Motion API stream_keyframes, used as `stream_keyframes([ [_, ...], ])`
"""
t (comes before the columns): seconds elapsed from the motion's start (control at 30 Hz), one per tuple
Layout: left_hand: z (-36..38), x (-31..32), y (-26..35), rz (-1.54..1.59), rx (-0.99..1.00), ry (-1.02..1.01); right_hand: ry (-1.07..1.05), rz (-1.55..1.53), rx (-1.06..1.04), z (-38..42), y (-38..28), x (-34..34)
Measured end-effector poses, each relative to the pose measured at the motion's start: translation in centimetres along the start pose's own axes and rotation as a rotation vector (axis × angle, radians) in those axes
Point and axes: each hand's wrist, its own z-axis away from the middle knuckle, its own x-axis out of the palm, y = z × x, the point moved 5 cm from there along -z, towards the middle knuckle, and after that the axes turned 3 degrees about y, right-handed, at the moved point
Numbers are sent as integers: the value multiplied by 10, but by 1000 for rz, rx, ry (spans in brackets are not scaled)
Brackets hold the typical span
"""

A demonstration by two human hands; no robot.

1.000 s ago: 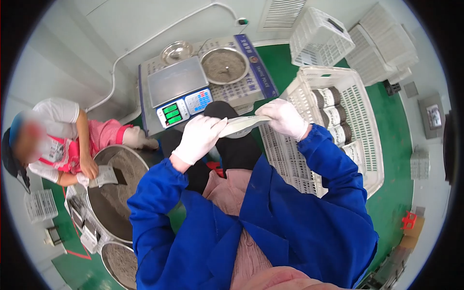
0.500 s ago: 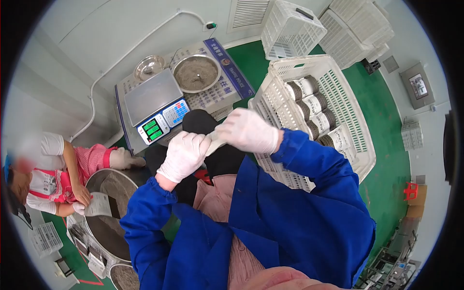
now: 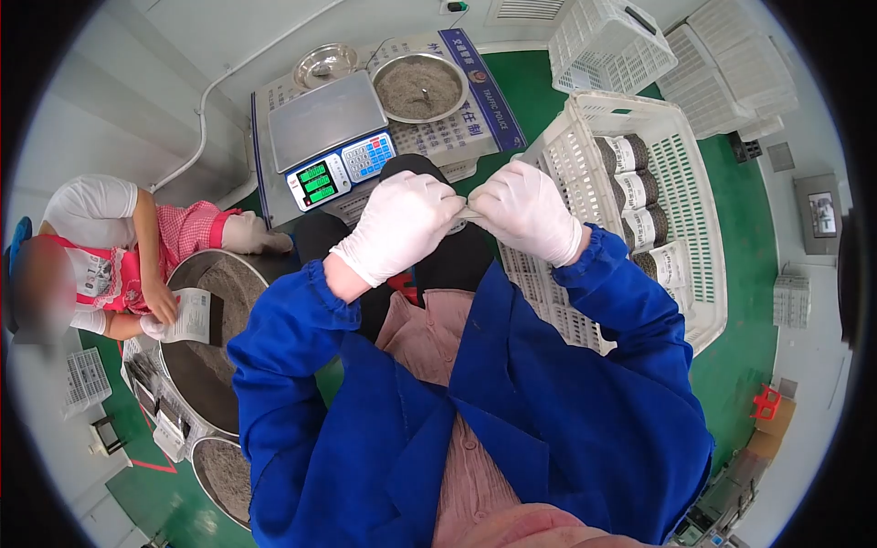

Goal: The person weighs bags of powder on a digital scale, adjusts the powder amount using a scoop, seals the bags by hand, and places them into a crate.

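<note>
Both hands wear white gloves and meet in front of my lap, with a thin pale bag [image 3: 468, 216] pinched between them. Only a small edge of that bag shows; the fingers hide the rest. My left hand [image 3: 399, 228] is closed on its left side, and my right hand [image 3: 530, 212] grips the right side, knuckles up. To the right of my hands stands a white perforated crate [image 3: 708, 210] holding several packed bags [image 3: 641, 190] with dark grainy contents and white labels. A digital scale [image 3: 329, 123] with a lit green display lies beyond my left hand.
Behind the scale are a metal bowl of grey granules [image 3: 416, 89] and a shallow metal dish [image 3: 324, 66]. At left, a co-worker [image 3: 114, 247] holds a white-labelled bag [image 3: 194, 317] over a large metal drum [image 3: 206, 388]. More white crates [image 3: 607, 46] stand at the back right.
My left hand has moved right and slightly up. My right hand has turned and moved right and slightly down, still gripping the pale bag. The whole view has shifted.
</note>
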Motion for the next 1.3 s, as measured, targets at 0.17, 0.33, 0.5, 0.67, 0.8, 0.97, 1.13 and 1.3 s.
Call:
stream_keyframes([
  [0.17, -3, -24, -2, -52, 42, 71, 77, -41, 92, 10, 18, -38],
  [0.33, 2, -52, -12, -56, -86, 255, 227, -199, 504, 53, 47, -108],
  [0.5, -15, -68, 26, 1097, -235, 235, 863, -441, 1095, 151, 110, -169],
  [0.67, -60, -78, 89, 1837, 422, 138, 1164, -508, 1227, 231, 170, -190],
  [0.8, -70, -85, 111, 1904, 511, 106, 568, 225, 1321, 360, 225, -196],
  [0.97, -87, -77, 123, 2023, 543, 98, -39, 600, 1633, 565, 294, -161],
  [1.13, -85, -61, 136, 2007, 535, 31, -220, 537, 1728, 570, 250, -77],
  [1.3, -76, -39, 150, 1955, 532, -70, -144, 521, 1496, 510, 229, -22],
])
